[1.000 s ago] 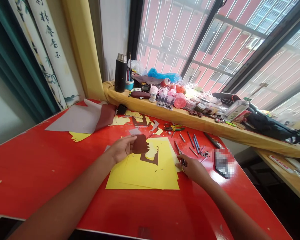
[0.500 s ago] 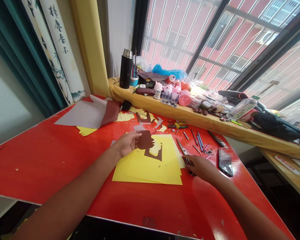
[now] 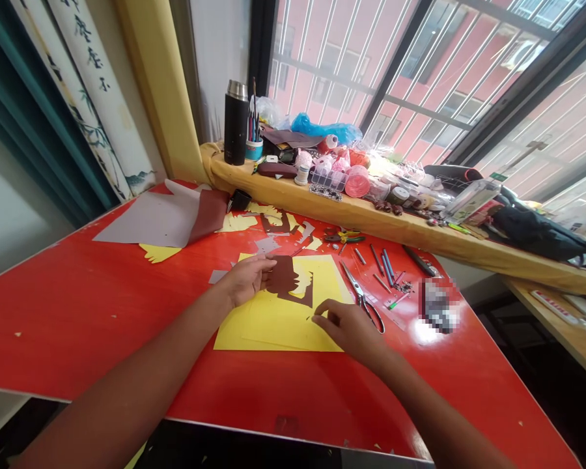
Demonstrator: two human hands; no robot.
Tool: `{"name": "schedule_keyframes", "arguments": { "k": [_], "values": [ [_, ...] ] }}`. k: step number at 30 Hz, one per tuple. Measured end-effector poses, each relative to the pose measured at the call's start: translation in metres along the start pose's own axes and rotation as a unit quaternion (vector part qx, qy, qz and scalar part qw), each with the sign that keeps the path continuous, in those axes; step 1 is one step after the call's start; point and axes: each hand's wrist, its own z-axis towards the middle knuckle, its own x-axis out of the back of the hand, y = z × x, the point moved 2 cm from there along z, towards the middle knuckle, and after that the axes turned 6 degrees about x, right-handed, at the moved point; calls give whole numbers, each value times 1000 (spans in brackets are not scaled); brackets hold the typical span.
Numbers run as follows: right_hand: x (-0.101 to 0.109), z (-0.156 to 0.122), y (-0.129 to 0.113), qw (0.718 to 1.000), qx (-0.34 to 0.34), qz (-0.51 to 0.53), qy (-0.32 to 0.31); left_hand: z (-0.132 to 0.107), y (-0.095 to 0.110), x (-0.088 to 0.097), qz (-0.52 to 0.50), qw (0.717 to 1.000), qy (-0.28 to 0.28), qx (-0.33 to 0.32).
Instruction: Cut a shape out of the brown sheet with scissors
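A brown paper cutout (image 3: 282, 273) with a jagged edge is pinched between the thumb and fingers of my left hand (image 3: 248, 280), above the yellow paper sheets (image 3: 273, 332). Directly beside it, a brown paper offcut (image 3: 300, 301) with a cut-out opening rests on the yellow. My right hand (image 3: 339, 324) hovers over the right part of the sheets, its fingers curved and apart with nothing visible in them. The scissors (image 3: 362, 296) lie on the red table just beyond that hand, blades pointing away.
Large grey-brown sheets (image 3: 151, 218) lie at the back left of the table (image 3: 78, 312). Yellow scraps (image 3: 239, 223), pliers (image 3: 342, 236), pens (image 3: 389, 267) and a blurred-out object (image 3: 438, 306) are spread behind and to the right. A black flask (image 3: 236, 124) stands on the cluttered sill.
My right hand has let go of the scissors and moved left over the yellow sheets. The scissors stay on the table. My left hand keeps its hold on the brown cutout.
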Motion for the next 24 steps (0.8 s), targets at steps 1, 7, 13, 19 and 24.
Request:
{"name": "schedule_keyframes", "arguments": {
  "k": [1,7,13,19,24],
  "values": [
    [-5,3,-4,1000,2,1,0,1,-2,0,2,1000,-3,-1],
    [-15,17,2,1000,-13,-6,-3,8,-10,6,8,1000,-1,9],
    [3,12,37,997,-57,26,56,10,-8,10,4,1000,-3,1],
    [-1,10,28,978,-28,169,116,9,-7,8,3,1000,-19,5],
    [-18,37,6,938,-2,325,123,4,-5,1,-13,999,-49,1]
  ]
}}
